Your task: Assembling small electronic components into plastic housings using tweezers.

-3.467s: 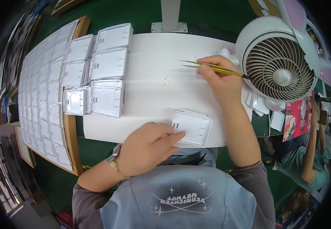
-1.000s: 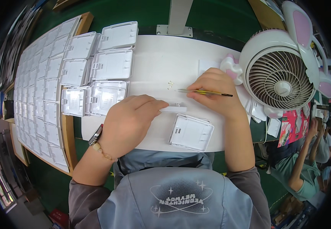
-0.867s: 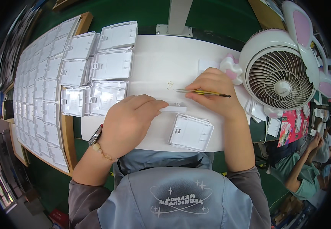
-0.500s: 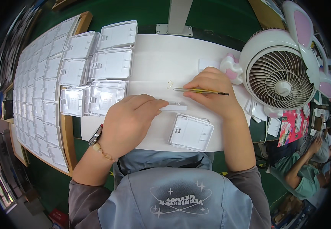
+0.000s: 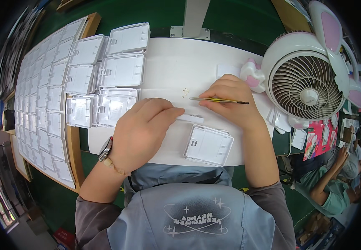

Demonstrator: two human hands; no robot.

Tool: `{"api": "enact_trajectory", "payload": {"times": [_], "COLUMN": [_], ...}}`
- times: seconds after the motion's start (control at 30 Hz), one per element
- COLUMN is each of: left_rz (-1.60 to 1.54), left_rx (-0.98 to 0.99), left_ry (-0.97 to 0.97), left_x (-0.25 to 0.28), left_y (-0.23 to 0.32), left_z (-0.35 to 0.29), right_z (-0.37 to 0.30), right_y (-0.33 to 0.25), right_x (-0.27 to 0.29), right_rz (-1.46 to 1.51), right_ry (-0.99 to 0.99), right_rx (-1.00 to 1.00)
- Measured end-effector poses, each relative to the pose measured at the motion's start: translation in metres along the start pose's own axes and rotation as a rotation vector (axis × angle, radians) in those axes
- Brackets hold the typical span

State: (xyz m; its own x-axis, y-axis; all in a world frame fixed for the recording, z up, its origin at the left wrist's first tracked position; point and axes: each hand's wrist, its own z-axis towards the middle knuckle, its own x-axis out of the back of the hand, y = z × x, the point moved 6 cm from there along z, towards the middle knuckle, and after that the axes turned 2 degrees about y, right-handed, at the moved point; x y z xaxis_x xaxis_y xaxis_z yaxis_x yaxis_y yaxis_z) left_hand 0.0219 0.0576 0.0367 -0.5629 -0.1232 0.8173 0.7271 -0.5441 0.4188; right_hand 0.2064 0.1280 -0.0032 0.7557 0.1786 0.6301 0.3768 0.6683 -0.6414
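My left hand (image 5: 147, 127) pinches the left end of a small white plastic part (image 5: 191, 118) just above the white tabletop (image 5: 168, 75). Between the thumb and fingers of my right hand (image 5: 229, 100) is a pair of tweezers (image 5: 220, 100), dark with yellowish sides, lying almost level with tips pointing left. Those tips are near a little scatter of tiny brass-coloured pieces (image 5: 185, 92). Whether the tweezers hold a piece is too small to tell. Close to me, right of the white part, lies a short stack of square white plastic covers (image 5: 208, 144).
Stacks of white covers (image 5: 122, 68) stand left on the table, beside a wood-edged board (image 5: 73, 154) lined with many more. A white fan with pink rabbit ears (image 5: 307, 79) occupies the right end. A metal post (image 5: 195, 18) rises behind. Another person (image 5: 330, 183) sits at far right.
My left hand has turned slightly, and the white part now tilts with its right end nearer me. My right hand and the tweezers have barely moved.
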Motion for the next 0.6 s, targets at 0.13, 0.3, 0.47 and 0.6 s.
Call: {"api": "enact_trajectory", "payload": {"times": [0.13, 0.3, 0.47, 0.6], "left_rz": [-0.022, -0.121, -0.301, -0.325], "left_rx": [0.014, 0.069, 0.236, 0.199], "left_ry": [-0.018, -0.056, 0.000, 0.018], "left_x": [0.000, -0.001, -0.015, -0.019], "left_y": [-0.001, -0.001, -0.002, -0.001], "left_z": [-0.001, 0.003, 0.002, 0.004], "right_z": [-0.001, -0.012, -0.019, -0.020], "right_y": [0.001, 0.008, 0.012, 0.011], "right_x": [0.000, 0.006, 0.001, 0.002], "right_rz": [0.043, 0.362, 0.732, 0.732], "right_ry": [0.043, 0.139, 0.184, 0.200], "right_rx": [-0.011, -0.370, -0.650, -0.651]}}
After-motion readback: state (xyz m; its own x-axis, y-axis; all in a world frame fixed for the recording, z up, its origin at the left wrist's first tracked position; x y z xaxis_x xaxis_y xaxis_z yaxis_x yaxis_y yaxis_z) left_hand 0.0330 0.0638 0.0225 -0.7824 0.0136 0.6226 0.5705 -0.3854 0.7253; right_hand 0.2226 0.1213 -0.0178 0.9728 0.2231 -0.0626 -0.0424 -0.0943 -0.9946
